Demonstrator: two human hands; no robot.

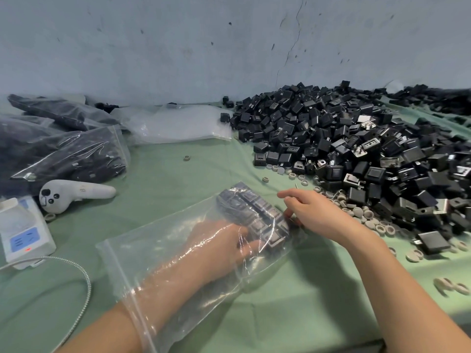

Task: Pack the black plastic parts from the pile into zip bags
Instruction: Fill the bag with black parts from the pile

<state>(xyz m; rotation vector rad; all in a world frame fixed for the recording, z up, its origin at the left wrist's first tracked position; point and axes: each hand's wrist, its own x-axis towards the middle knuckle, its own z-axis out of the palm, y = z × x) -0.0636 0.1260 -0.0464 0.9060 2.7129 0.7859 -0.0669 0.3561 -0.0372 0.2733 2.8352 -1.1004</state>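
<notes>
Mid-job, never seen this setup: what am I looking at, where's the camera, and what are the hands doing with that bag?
No machine: a person works with bare hands, and the one picture comes from a camera on their head, looking down. The left hand is inside a clear zip bag, against a block of black parts at its closed end. The right hand touches that end from outside; whether it pinches is unclear. On the green cloth lie the pile of parts at right, grey caps along its edge, filled bags at left, empty bags behind, and a white controller.
</notes>
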